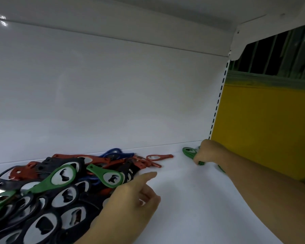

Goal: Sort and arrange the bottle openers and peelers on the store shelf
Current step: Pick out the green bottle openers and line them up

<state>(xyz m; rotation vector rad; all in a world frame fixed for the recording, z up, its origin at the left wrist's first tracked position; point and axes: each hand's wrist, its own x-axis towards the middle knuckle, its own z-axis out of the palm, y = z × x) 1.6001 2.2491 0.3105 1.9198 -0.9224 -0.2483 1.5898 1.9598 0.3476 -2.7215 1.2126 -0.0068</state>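
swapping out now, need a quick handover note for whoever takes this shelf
Right grip holds a green bottle opener at the back right corner of the shelf.
Left grip holds nothing, index finger out, beside the mixed pile.
Done: greens seemingly started at the right.
Left: the pile of black, red, blue and green openers is unsorted; a red opener lies loose beside it. No peelers in view.

Right hand (208,152) grips a green bottle opener (189,151) at the back right corner of the white shelf (192,199). Left hand (130,199), index finger extended, lies beside the mixed pile of bottle openers (51,191).
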